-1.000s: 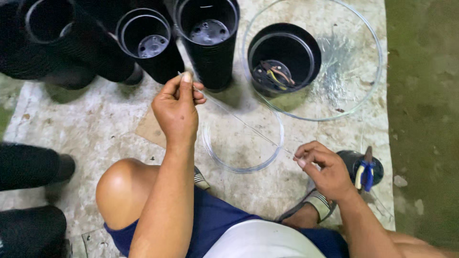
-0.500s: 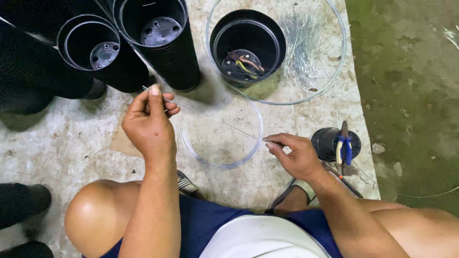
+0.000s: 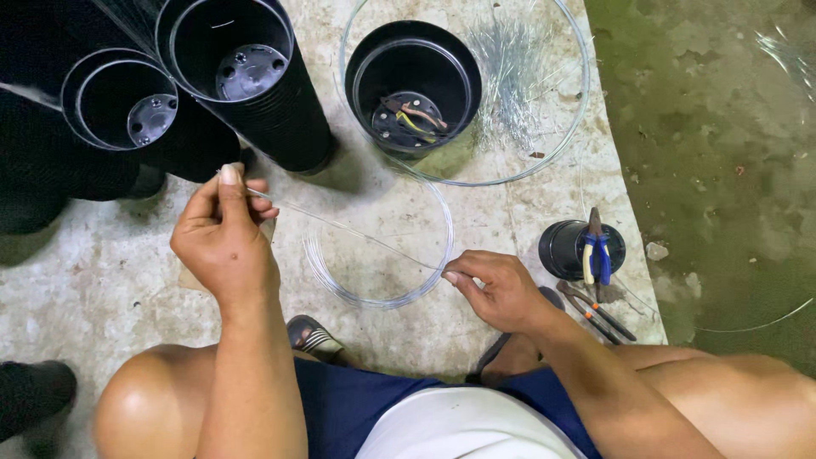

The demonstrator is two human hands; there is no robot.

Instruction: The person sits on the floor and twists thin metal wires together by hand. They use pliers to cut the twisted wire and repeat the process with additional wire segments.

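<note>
Clear wire (image 3: 348,229) ran taut between pinching hands: left hand (image 3: 223,242) mid-frame, right hand (image 3: 497,289) lower right, fingers shut on it. Even tension likely kept it straight.

head cam | single view, no second to overlap | looks steeply down from above | close range | left hand (image 3: 223,246), right hand (image 3: 500,291), black pots (image 3: 246,76) in frame

Stained concrete floor (image 3: 722,170), pale mat (image 3: 102,272)
</note>
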